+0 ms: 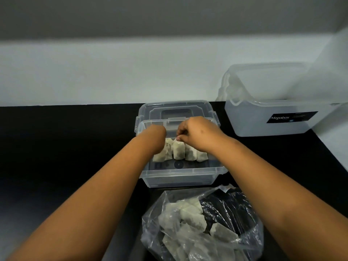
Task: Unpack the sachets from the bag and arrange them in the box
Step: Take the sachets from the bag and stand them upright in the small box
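Note:
A small clear plastic box (180,176) stands on the black counter in front of me. Several pale sachets (178,152) stand upright in a row inside it. My left hand (157,134) reaches down into the box at the left end of the row, its fingers hidden behind the wrist. My right hand (195,132) hovers over the row, its fingertips pinched on the top of a middle sachet. Nearer to me lies an open clear plastic bag (235,213) holding several more sachets (190,217).
The box's clear lid (177,108) lies flat just behind the box. A larger translucent container (273,113) labelled Megabox stands at the back right against the white wall. Black counter (66,138) stretches to the left.

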